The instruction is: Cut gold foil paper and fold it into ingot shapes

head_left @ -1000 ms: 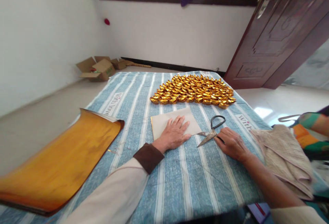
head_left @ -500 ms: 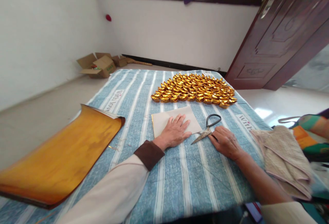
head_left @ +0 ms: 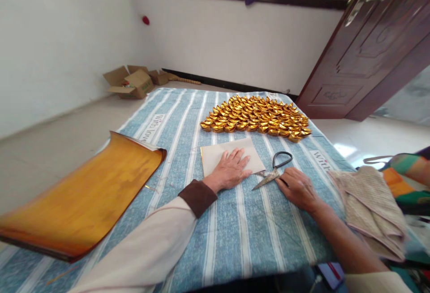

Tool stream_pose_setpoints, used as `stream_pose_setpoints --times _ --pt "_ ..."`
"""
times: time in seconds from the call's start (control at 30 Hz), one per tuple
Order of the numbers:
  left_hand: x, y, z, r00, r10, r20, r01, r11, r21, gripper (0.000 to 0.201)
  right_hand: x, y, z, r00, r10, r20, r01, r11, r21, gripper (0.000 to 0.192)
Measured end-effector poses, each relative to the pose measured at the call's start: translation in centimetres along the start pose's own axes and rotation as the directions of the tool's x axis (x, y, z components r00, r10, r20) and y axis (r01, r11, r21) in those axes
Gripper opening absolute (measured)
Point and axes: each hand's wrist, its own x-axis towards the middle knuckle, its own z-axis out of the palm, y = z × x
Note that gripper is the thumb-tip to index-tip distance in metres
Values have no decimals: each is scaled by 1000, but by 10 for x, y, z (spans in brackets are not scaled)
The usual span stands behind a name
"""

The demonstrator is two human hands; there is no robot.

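Note:
My left hand lies flat, fingers spread, on a pale sheet of paper with a thin gold edge along its left side. To the right, my right hand is closed around one handle of a pair of scissors. Their blades are apart, and one tip lies close to the paper's lower right corner. The other black handle loop sticks up free. Beyond the paper sit many folded gold paper ingots in packed rows. A stack of large gold paper sheets curls at the left.
A blue striped cloth covers the table. A beige towel hangs near the right edge, beside a colourful fabric item. On the floor at back left stands an open cardboard box. A dark red door is at right.
The view has shifted slightly, so things sit a little further right in the picture. Both hands, the paper and the scissors keep nearly the same places on the table.

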Motion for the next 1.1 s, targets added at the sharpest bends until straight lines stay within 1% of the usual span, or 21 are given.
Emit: stream_pose_setpoints --times 0.2,0.4,0.5,0.6,0.77,0.87,1.0,1.1 --pt "0 2 -5 999 -18 32 18 1000 5 59 12 -10 5 1000 -11 -20 11 1000 -25 32" --pt "-1 5 -9 998 -24 56 24 1000 1 59 1 -13 0 1000 -19 -20 18 1000 -21 31" --pt "-1 5 -8 999 -15 41 15 1000 0 59 -2 -13 -3 1000 -13 -27 13 1000 -5 30" --pt "0 4 -8 999 -15 33 16 1000 -11 58 1 -12 -3 1000 -20 -10 20 1000 14 29" --pt "3 0 -13 990 -29 137 38 997 -61 58 3 -10 0 999 -32 1 32 999 32 29" --pt "4 -3 -17 987 -20 162 29 998 -52 59 0 -10 2 999 -35 -1 35 998 53 29" --pt "2 -8 -21 989 21 144 -16 999 -38 58 -2 -10 3 999 -35 -12 35 997 69 30" --pt "-3 -12 -18 994 74 82 -73 997 -7 57 -3 -10 4 999 -33 -20 34 996 77 29"
